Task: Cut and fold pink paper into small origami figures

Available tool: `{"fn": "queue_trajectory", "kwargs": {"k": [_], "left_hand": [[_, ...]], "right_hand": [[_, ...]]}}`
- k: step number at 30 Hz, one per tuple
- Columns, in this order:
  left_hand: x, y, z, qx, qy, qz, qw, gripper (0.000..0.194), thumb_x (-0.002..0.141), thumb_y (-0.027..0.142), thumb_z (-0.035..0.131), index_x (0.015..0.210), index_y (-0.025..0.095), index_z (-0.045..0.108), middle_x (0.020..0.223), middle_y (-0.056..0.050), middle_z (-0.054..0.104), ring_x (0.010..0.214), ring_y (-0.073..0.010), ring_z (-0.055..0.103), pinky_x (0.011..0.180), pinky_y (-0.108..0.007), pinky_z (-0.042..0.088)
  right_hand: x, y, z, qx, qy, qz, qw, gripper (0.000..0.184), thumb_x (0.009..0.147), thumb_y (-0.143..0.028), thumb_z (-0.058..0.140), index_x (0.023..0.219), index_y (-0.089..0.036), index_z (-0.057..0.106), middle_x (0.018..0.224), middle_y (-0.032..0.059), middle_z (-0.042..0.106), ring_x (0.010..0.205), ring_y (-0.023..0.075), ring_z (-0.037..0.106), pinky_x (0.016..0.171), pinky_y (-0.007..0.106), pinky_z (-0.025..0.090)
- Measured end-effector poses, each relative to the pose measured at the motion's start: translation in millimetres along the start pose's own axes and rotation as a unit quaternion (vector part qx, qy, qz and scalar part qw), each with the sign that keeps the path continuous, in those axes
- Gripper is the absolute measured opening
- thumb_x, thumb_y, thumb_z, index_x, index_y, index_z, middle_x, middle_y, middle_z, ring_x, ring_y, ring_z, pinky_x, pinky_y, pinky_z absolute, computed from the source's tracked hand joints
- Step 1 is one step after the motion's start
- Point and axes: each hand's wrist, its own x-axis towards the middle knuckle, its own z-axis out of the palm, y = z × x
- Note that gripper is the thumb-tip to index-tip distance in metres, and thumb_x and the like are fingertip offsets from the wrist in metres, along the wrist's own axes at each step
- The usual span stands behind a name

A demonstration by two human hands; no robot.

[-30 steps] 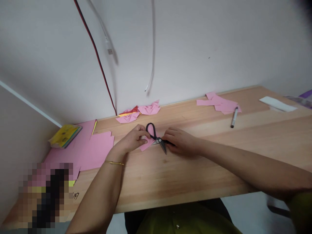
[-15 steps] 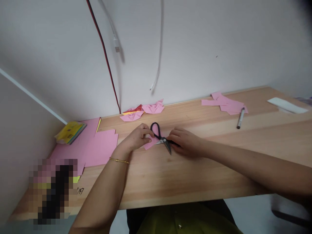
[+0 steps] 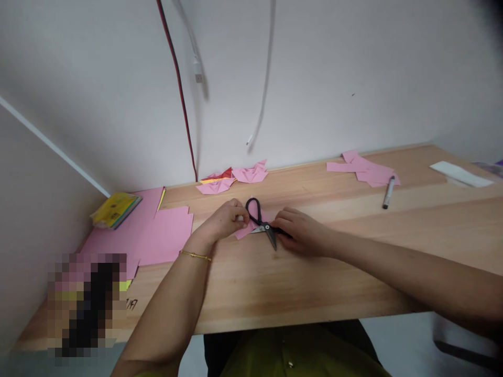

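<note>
Olive-green top (image 3: 259, 358) and gold bracelet (image 3: 195, 256)
The bracelet is worn thin on the left wrist, broken up by small raised joints; the top is marked in front by small pale buttons (image 3: 291, 365).

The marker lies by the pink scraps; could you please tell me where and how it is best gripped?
I would pinch the marker at mid-barrel, coming from above, fingertips on its two long sides. It is slim and lies on its side, pointing away from the person. Its far end overlaps the pink scraps, so gripping there might catch paper.
</note>
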Motion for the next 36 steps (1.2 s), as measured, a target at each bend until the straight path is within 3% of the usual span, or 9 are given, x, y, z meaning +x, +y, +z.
{"fn": "queue_trajectory", "kwargs": {"k": [22, 28, 36], "left_hand": [[0, 4, -0.6, 0.050, 0.012, -0.012, 0.999, 0.005, 0.071, 0.013, 0.060, 0.069, 0.016, 0.063, 0.079, -0.003, 0.053, 0.079, -0.0162, 0.050, 0.070, -0.027, 0.040], [-5, 5, -8.8, 0.031, -0.028, 0.013, 0.999, 0.012, 0.075, 0.014, 0.057, 0.080, 0.017, 0.068, 0.085, -0.004, 0.056, 0.085, -0.0168, 0.050, 0.075, -0.028, 0.041], [-6, 0, -10.4, 0.026, -0.062, 0.025, 0.997, 0.015, 0.072, 0.012, 0.060, 0.079, 0.020, 0.070, 0.089, -0.004, 0.053, 0.088, -0.0175, 0.048, 0.076, -0.028, 0.040]], "right_hand": [[3, -11, 7, 0.011, 0.003, 0.025, 1.000, 0.021, 0.083, -0.018, 0.049, 0.098, -0.012, 0.061, 0.088, 0.0118, 0.061, 0.084, 0.0215, 0.052, 0.077, 0.036, 0.044], [1, -8, 6, 0.015, 0.005, 0.015, 1.000, 0.023, 0.084, -0.019, 0.048, 0.102, -0.011, 0.061, 0.091, 0.0128, 0.061, 0.085, 0.0215, 0.052, 0.078, 0.036, 0.045], [1, -7, 4, 0.014, -0.007, 0.005, 1.000, 0.025, 0.085, -0.020, 0.049, 0.105, -0.012, 0.061, 0.092, 0.0122, 0.061, 0.086, 0.0216, 0.051, 0.079, 0.036, 0.044]]}}
